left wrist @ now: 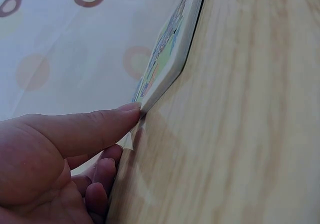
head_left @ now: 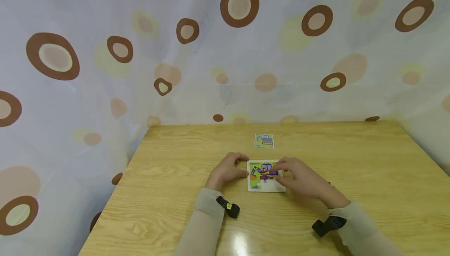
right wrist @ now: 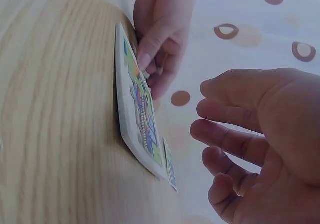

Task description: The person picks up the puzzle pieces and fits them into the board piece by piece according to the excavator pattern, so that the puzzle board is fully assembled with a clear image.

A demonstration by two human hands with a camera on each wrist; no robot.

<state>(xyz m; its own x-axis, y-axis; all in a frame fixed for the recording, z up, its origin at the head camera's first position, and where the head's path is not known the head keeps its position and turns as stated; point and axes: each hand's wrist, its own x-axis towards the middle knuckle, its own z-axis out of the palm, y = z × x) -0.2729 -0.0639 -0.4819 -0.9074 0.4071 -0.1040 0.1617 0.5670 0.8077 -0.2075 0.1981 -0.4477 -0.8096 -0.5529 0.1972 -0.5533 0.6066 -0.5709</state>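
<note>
A white-rimmed puzzle board (head_left: 268, 187) lies flat on the table, partly filled with pieces that form a colourful digger picture (head_left: 264, 167). Its lower part is bare white. My left hand (head_left: 227, 171) is at the board's left side; in the left wrist view the straight thumb (left wrist: 107, 123) touches the board's edge, the other fingers lying lower and loosely bent. Over the board's right part hovers my right hand (head_left: 299, 178). In the right wrist view its fingers (right wrist: 235, 139) are loosely bent and apart, and I see nothing between them.
Behind the board lies a small picture card (head_left: 264, 140) with a similar digger. A small orange and dark thing (head_left: 331, 184) shows beside the right wrist, mostly hidden. A patterned cloth (head_left: 246, 60) hangs beyond the wooden table's (head_left: 168, 209) back edge.
</note>
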